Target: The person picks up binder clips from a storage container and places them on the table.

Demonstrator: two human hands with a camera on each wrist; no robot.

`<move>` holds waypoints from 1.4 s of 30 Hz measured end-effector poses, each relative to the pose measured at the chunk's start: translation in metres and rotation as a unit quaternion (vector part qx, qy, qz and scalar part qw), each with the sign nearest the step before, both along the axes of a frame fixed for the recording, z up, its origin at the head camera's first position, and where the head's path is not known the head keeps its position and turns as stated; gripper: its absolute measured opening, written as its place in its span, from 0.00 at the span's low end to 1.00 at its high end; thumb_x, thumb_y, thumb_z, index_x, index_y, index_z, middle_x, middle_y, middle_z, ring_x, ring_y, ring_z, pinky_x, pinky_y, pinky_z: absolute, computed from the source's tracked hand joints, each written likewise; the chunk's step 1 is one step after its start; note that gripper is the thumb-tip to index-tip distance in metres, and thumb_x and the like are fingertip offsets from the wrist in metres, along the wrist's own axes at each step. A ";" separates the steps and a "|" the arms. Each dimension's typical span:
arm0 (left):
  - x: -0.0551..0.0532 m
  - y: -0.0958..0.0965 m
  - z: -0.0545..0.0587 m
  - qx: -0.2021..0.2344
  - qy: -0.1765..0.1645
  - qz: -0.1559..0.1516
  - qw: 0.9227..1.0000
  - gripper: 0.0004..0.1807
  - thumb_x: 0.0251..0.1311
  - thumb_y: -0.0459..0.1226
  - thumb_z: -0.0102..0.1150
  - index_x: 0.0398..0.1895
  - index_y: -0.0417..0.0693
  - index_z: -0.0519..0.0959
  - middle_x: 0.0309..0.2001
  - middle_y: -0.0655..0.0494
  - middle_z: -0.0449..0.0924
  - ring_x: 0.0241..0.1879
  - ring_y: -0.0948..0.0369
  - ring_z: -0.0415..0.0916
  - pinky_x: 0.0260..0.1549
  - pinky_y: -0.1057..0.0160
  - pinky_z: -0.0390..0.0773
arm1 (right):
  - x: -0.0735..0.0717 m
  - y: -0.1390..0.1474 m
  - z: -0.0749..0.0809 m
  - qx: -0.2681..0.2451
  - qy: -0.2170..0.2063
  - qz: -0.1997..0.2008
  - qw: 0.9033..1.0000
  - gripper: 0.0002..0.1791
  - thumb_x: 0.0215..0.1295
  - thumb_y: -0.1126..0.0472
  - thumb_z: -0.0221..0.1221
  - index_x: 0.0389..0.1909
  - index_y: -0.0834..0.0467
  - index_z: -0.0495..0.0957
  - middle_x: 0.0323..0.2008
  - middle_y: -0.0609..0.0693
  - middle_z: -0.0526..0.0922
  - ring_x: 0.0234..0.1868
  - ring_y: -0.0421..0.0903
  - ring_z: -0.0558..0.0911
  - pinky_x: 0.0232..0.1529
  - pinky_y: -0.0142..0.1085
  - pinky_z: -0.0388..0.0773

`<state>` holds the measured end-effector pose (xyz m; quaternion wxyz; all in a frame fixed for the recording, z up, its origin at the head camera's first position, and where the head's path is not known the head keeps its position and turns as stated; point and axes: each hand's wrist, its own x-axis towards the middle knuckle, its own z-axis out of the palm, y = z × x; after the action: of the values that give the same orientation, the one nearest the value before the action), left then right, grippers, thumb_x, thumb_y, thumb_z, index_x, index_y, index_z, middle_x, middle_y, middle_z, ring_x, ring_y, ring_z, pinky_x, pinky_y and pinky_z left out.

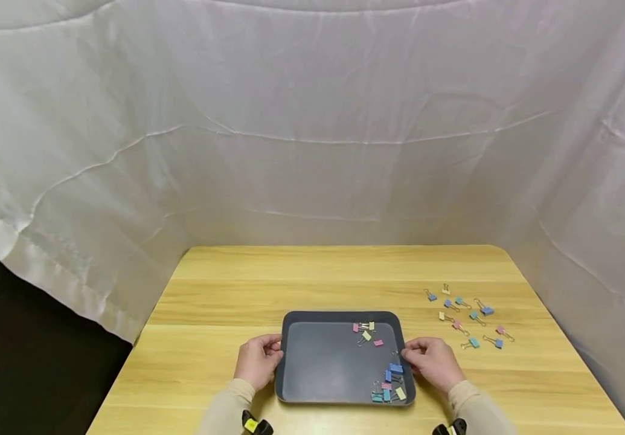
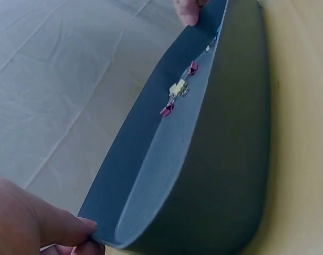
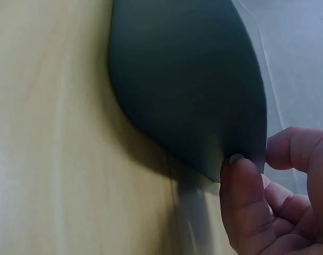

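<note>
- Evidently you have the rectangular dark grey tray with raised walls between both hands; it sits toward the near side of the pale wood-grain surface, well in from the left and right edges.
- Your left hand pinches the rim about midway along the tray's left edge. Your right hand pinches the right edge nearly opposite, so the grip looks balanced; keep the two level.
- Inside, small pink and yellow binder clips lie by the far edge, right of centre, while blue, teal, pink and yellow binder clips crowd the near right corner. All rest in the right half, so expect that side to feel slightly heavier.
- Whether the base touches the surface, you cannot tell from these views. If you shift the tray, move both hands together and slowly; a tilt would likely send the clips sliding.
- Keep your thumbs on the rim, clear of the clips.
- Watch the loose blue, teal, pink and yellow binder clips scattered toward the surface's right edge; a rightward swing of your right forearm could scatter them.
</note>
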<state>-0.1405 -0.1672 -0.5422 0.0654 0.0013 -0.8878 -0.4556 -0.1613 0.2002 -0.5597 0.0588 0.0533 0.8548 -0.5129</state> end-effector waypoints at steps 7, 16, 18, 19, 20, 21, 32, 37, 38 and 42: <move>0.002 -0.010 0.000 -0.007 0.008 0.005 1.000 0.14 0.47 0.22 0.66 0.41 0.34 0.83 0.27 0.56 0.79 0.27 0.65 0.75 0.27 0.70 0.77 | 0.006 -0.010 0.000 -0.020 -0.016 0.004 1.000 0.09 0.53 0.69 0.63 0.34 0.68 0.80 0.24 0.53 0.83 0.25 0.46 0.82 0.25 0.36 0.81; -0.002 -0.015 0.011 -0.039 0.013 -0.009 0.999 0.12 0.51 0.27 0.67 0.41 0.35 0.84 0.25 0.59 0.76 0.25 0.65 0.73 0.26 0.69 0.75 | 0.006 -0.014 0.001 -0.017 -0.023 0.004 1.000 0.07 0.53 0.68 0.64 0.33 0.67 0.80 0.24 0.52 0.83 0.24 0.46 0.81 0.24 0.36 0.80; -0.007 -0.012 0.016 -0.049 0.023 -0.014 0.998 0.12 0.52 0.29 0.67 0.41 0.36 0.84 0.25 0.60 0.76 0.25 0.65 0.72 0.25 0.69 0.75 | 0.007 -0.014 0.001 -0.018 -0.026 0.001 0.999 0.07 0.52 0.68 0.64 0.33 0.67 0.80 0.24 0.52 0.82 0.24 0.46 0.81 0.24 0.37 0.80; -0.010 -0.010 0.018 -0.052 0.028 -0.019 0.998 0.12 0.53 0.29 0.67 0.41 0.36 0.84 0.25 0.60 0.76 0.25 0.65 0.71 0.25 0.69 0.75 | 0.007 -0.013 0.001 -0.018 -0.029 -0.001 0.999 0.08 0.52 0.68 0.64 0.33 0.67 0.80 0.24 0.52 0.82 0.24 0.46 0.81 0.25 0.37 0.80; -0.013 -0.007 0.021 -0.056 0.034 -0.026 0.998 0.12 0.54 0.30 0.67 0.42 0.36 0.84 0.26 0.60 0.76 0.25 0.65 0.71 0.25 0.69 0.75 | 0.007 -0.013 0.000 -0.018 -0.031 -0.004 0.999 0.08 0.52 0.68 0.64 0.33 0.66 0.80 0.24 0.52 0.82 0.24 0.46 0.81 0.25 0.37 0.80; -0.016 -0.004 0.024 -0.060 0.040 -0.035 0.997 0.12 0.54 0.30 0.67 0.42 0.37 0.84 0.26 0.60 0.76 0.26 0.65 0.71 0.26 0.69 0.75 | 0.007 -0.012 0.000 -0.018 -0.033 -0.005 0.999 0.08 0.52 0.68 0.65 0.33 0.67 0.80 0.25 0.52 0.82 0.25 0.46 0.81 0.25 0.37 0.81; -0.050 0.049 0.032 -0.126 0.063 -0.147 0.979 0.12 0.58 0.35 0.65 0.45 0.43 0.84 0.29 0.62 0.76 0.27 0.68 0.71 0.29 0.68 0.74 | 0.010 -0.011 -0.003 -0.020 -0.035 -0.002 0.999 0.08 0.52 0.68 0.64 0.33 0.67 0.79 0.24 0.52 0.82 0.24 0.45 0.80 0.24 0.37 0.80; -0.062 0.074 0.028 -0.142 0.069 -0.189 0.969 0.11 0.58 0.36 0.66 0.43 0.44 0.85 0.27 0.63 0.76 0.26 0.68 0.70 0.28 0.70 0.73 | 0.011 -0.009 -0.002 -0.025 -0.038 0.005 0.999 0.09 0.52 0.67 0.64 0.34 0.67 0.79 0.25 0.52 0.82 0.25 0.45 0.81 0.25 0.37 0.80; -0.063 0.078 0.027 -0.143 0.068 -0.196 0.968 0.11 0.58 0.36 0.66 0.44 0.44 0.85 0.28 0.63 0.77 0.27 0.69 0.70 0.28 0.70 0.73 | 0.011 -0.009 -0.002 -0.026 -0.038 0.007 0.999 0.09 0.53 0.67 0.64 0.35 0.68 0.79 0.25 0.52 0.82 0.25 0.45 0.81 0.25 0.37 0.80; -0.069 0.095 0.021 -0.157 0.049 -0.220 0.962 0.12 0.58 0.37 0.66 0.44 0.44 0.85 0.27 0.65 0.76 0.26 0.70 0.70 0.28 0.72 0.72 | 0.012 -0.009 -0.001 -0.027 -0.036 0.005 0.999 0.10 0.52 0.67 0.64 0.35 0.68 0.79 0.25 0.53 0.82 0.25 0.46 0.81 0.24 0.37 0.81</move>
<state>-0.2096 -0.0722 -0.5215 0.0059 -0.2265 -0.9223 -0.3132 -0.1498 0.1912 -0.5609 0.0938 0.0658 0.8383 -0.5330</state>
